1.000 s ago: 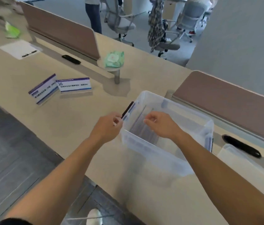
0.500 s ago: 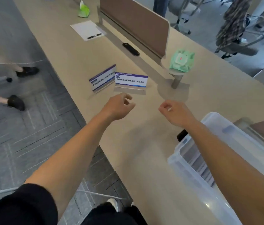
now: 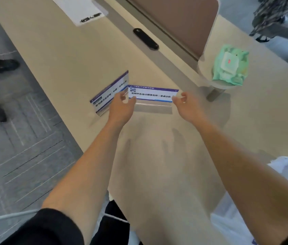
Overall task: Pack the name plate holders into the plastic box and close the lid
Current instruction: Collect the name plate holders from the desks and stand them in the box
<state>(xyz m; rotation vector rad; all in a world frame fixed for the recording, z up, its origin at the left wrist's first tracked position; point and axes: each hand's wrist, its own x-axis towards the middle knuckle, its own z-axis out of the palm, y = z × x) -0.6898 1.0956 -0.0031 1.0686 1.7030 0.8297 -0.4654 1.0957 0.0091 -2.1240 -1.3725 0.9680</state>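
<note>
Two clear name plate holders with white and blue cards stand on the beige desk. One name plate holder (image 3: 153,95) faces me between my hands. The other name plate holder (image 3: 108,93) stands angled just left of it. My left hand (image 3: 122,105) is at the facing holder's left end, thumb and fingers apart, touching or nearly touching the card. My right hand (image 3: 186,104) is at its right end, fingers apart. The clear plastic box (image 3: 285,175) shows only as a corner at the lower right, behind my right forearm.
A green wipes pack (image 3: 230,65) lies on a small round stand (image 3: 210,82) right of the holders. A brown desk divider (image 3: 180,20), a black oval grommet (image 3: 146,38) and a paper with a pen (image 3: 79,8) lie farther back. Another person's shoes (image 3: 3,65) are on the floor left.
Both hands left the box and reached forward to the two ends of the facing name plate holder. My view swung left, leaving the box at the lower right edge.
</note>
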